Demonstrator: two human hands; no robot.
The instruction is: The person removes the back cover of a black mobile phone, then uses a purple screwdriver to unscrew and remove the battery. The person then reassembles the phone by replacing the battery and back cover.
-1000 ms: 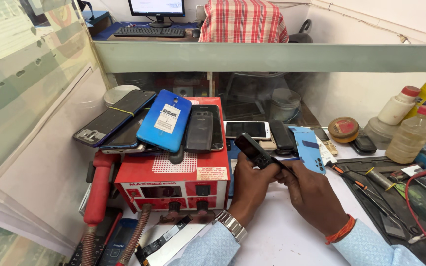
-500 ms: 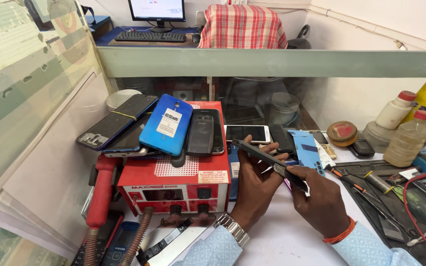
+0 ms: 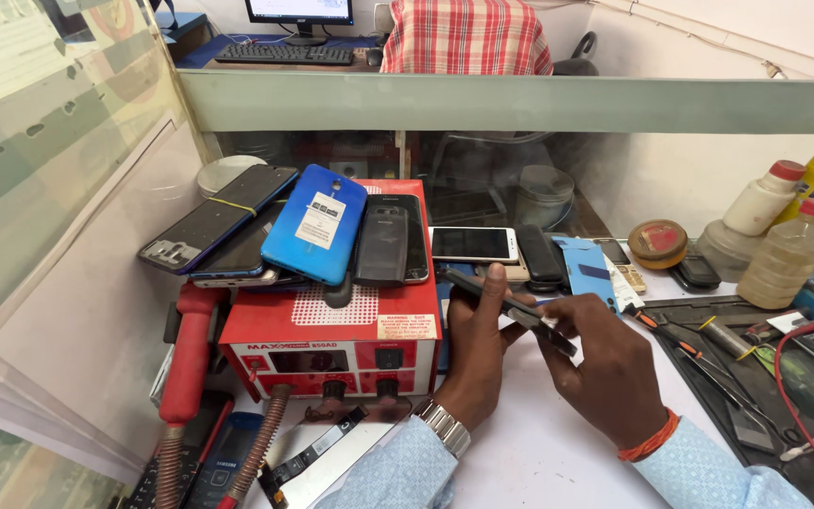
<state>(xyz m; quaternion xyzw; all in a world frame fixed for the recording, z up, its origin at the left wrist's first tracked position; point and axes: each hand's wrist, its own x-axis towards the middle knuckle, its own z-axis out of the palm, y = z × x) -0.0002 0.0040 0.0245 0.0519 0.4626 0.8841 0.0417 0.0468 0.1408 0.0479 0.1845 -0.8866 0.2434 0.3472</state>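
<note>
My left hand (image 3: 476,351) and my right hand (image 3: 605,368) together hold a thin dark phone (image 3: 501,300) edge-on above the white bench. The left thumb presses on its upper edge, and the right fingers pinch its near end. A metal watch sits on my left wrist and an orange thread on my right. Just left of the hands stands a red rework station (image 3: 332,325) with several phones piled on top, among them a blue-backed phone (image 3: 317,222) and a black phone (image 3: 383,240).
More phones (image 3: 474,243) lie behind the hands by a glass partition. Plastic bottles (image 3: 789,253) and a round tin (image 3: 657,239) stand at right. Screwdrivers and tweezers (image 3: 708,353) rest on a dark mat. A red-handled hot-air wand (image 3: 187,349) hangs at left. A person in a checked shirt sits beyond.
The dark phone has turned from tilted face-up to flat and edge-on between my hands, and my right hand has shifted along it toward its near end.
</note>
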